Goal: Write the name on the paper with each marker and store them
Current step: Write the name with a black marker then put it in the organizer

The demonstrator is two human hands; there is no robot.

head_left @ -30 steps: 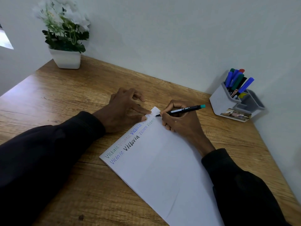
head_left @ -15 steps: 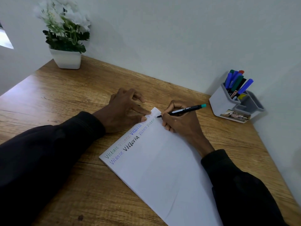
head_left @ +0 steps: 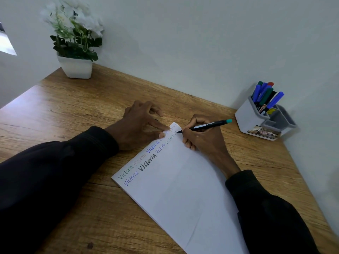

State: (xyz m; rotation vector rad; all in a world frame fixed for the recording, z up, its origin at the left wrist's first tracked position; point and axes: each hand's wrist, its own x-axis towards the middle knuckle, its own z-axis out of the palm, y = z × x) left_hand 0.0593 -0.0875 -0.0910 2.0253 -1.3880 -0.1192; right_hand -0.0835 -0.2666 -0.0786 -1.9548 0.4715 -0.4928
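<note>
Now right fingers (head_left: 191,120) pinch marker (head_left: 207,124) (tip seemingly on paper (head_left: 183,189)); left fingers (head_left: 159,125) outstretched.

Paper (head_left: 183,189) on desk (head_left: 82,107); plant (head_left: 76,52) far left, holder (head_left: 256,120) right.

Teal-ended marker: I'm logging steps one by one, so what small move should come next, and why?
Probably draw the next letter: the right hand grips the marker with its tip on the paper by the far corner, where the last name looks unfinished, and the left hand presses that corner flat.
</note>
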